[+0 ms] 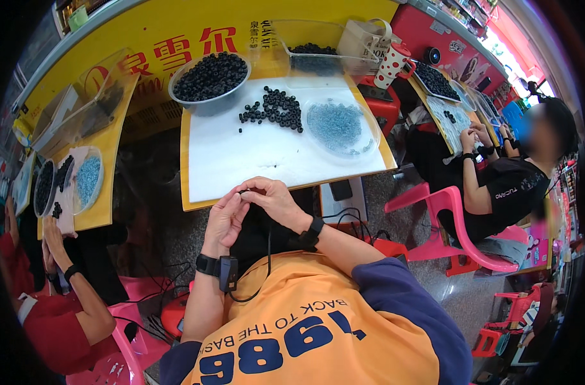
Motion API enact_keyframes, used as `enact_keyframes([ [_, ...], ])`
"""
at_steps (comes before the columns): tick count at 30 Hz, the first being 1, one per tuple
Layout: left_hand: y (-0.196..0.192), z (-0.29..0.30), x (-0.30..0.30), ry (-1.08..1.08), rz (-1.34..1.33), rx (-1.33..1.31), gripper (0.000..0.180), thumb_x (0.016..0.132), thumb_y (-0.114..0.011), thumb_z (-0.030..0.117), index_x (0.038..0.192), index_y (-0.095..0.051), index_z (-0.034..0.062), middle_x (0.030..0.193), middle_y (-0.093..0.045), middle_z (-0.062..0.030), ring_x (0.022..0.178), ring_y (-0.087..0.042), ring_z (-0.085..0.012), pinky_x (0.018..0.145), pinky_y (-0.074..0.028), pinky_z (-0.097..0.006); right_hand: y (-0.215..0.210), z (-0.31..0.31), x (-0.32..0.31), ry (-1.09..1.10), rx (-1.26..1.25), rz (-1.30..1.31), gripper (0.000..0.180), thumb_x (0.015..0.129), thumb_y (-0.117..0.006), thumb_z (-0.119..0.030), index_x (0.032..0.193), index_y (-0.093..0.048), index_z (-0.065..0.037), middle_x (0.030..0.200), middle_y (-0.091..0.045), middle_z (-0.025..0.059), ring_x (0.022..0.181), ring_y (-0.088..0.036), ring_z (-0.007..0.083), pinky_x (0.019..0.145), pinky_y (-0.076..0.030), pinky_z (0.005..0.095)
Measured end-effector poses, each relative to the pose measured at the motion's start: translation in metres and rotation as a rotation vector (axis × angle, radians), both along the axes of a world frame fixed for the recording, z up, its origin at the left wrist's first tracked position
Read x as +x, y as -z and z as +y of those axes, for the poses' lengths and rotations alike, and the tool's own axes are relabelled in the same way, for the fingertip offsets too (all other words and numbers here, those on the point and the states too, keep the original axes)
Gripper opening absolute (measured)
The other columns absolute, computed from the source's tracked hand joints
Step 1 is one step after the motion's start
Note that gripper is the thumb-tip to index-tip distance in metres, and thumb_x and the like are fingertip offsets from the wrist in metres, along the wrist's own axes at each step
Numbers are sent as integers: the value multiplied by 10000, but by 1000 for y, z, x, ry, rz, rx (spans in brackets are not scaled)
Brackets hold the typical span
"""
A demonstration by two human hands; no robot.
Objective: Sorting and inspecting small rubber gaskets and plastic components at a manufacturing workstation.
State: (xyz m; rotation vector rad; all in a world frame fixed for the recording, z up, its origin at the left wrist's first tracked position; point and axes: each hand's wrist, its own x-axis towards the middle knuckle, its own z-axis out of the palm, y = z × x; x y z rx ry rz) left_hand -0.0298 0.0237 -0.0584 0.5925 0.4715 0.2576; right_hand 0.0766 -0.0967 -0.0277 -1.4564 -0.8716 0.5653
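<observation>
**Small part pinched at the table edge, most stock still loose**

The left hand (223, 221) and right hand (273, 200) pinch one small dark piece (243, 192) between fingertips. Beyond them, a bowl of black rings (209, 77), loose black rings (274, 108) and a dish of blue beads (336, 126) sit unprocessed on the white board (241, 160); crowded workshop, pink chairs (459, 224) right.

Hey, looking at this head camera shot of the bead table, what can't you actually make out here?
- Whatever the left hand and right hand pinch between them: too small, covered by fingertips.
- Single pieces in the pale blue pile on the clear plate: too small to separate.
- Contents of the clear tub behind the table: partly hidden by its wall.
- The person's lap: blocked by their orange shirt.
</observation>
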Motion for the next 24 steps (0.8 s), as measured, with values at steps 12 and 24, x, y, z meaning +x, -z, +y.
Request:
enact_keyframes([
  [12,1,3,-1,-110,-118,-279,195,897,-623,61,1085,-615,9,1021,-666,-112,943,-665,-175,786,-581,-226,13,3,75,355,-239,-822,122,819,-651,-117,904,-696,-41,831,-654,113,810,-613,269,739,-487,350],
  [24,10,8,-4,-32,-157,-204,177,914,-607,85,1086,-600,43,1001,-651,-83,861,-631,-152,771,-553,-243,-20,-150,190,646,-386,-690,117,778,-656,-116,851,-705,-40,861,-673,146,851,-641,300,765,-506,384],
])
